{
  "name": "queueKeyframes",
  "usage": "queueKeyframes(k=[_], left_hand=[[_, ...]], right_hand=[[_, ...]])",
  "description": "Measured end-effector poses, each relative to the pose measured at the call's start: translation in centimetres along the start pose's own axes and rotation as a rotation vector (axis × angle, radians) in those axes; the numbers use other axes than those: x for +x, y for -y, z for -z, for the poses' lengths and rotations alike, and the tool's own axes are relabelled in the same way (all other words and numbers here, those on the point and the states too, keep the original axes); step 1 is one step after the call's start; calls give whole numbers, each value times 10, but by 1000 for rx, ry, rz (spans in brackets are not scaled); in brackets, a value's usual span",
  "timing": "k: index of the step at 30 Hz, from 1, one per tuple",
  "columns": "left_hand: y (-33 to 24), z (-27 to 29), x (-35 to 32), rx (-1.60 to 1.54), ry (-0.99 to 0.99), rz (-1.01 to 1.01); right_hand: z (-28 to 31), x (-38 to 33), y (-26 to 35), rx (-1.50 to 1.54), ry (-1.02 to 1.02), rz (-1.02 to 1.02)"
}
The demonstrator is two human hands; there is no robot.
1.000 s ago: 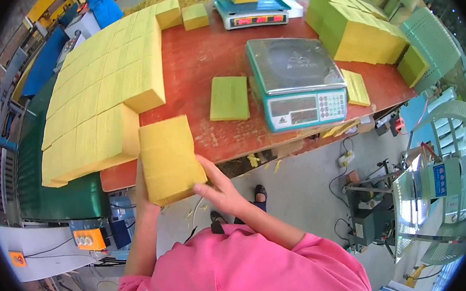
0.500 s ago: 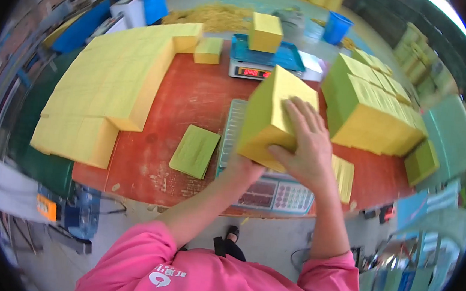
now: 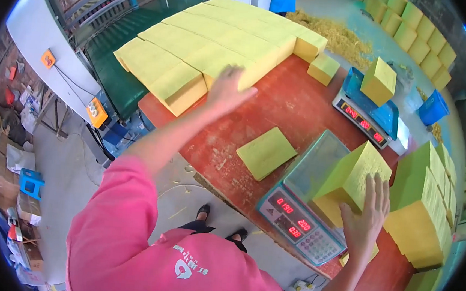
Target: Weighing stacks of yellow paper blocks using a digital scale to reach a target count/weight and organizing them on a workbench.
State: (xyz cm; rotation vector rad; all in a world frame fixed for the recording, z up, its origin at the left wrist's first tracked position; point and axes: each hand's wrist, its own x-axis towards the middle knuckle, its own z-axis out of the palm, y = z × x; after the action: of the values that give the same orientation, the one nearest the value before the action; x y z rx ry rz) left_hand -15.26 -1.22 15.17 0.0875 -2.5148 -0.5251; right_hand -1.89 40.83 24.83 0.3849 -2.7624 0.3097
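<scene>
1. Head view: the near scale (image 3: 316, 162) stood on the red table (image 3: 301, 110), its red digits lit.
2. A yellow paper block (image 3: 345, 181) sat on the near scale's plate, toward its right side. One face pointed toward the display panel; the longer side seemed to run away from that panel, though foreshortening left this unsure.
3. The right hand (image 3: 367, 219) was open, fingers spread and pointing away from the body, beside the block; whether it touched could not be told.
4. The left hand (image 3: 227, 94) was open and grasped nothing, well left of the near scale, in front of the large stack (image 3: 197, 41); contact was unclear.
5. A thin pile (image 3: 267, 153) lay flat just left of the near scale.
6. Beyond the near scale stood a second scale (image 3: 358, 122) bearing another block (image 3: 379, 81).
</scene>
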Motion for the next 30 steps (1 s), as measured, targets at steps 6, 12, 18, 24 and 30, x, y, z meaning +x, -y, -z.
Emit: queueKeyframes(k=[6, 12, 18, 24, 30], left_hand=[[82, -19, 74, 376, 478, 255], [93, -25, 60, 297, 513, -60], [108, 36, -20, 70, 645, -522], [101, 146, -81, -17, 762, -825], [157, 137, -227, -948, 408, 808]], right_hand=[[12, -28, 60, 172, -166, 6], [-39, -48, 133, 364, 21, -8], [-120, 0, 207, 618, 94, 100], [-198, 39, 246, 759, 123, 154], [-214, 14, 288, 711, 487, -61]])
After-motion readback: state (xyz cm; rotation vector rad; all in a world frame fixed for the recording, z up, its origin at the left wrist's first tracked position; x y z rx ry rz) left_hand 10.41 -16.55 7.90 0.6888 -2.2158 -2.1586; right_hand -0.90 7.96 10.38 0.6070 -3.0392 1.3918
